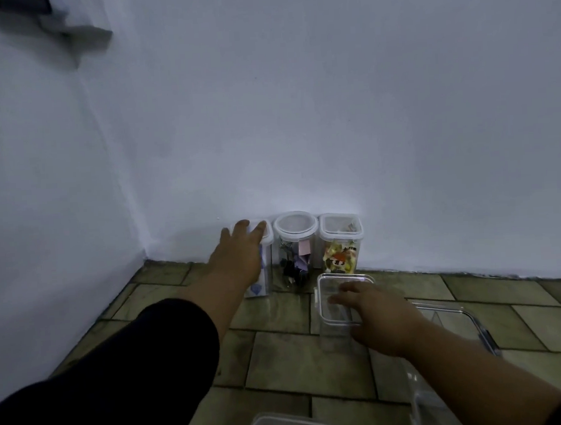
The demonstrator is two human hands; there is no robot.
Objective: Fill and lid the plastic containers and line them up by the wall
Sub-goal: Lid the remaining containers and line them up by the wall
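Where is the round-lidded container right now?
Head view: the round-lidded container stands at the wall, mid-row, between the container under the left hand and the square-lidded one on the right.

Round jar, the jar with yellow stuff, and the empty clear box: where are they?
Round jar [295, 226], head view, middle of its white-rimmed lid.
Jar with yellow stuff [340, 258], head view, its clear front wall.
Empty clear box [339, 281], head view, far part of its top.

Left hand [239, 251] lies flat on the leftmost container [267, 269] by the wall [332, 110] — right hand [377, 318] rests on the front container [330, 296].
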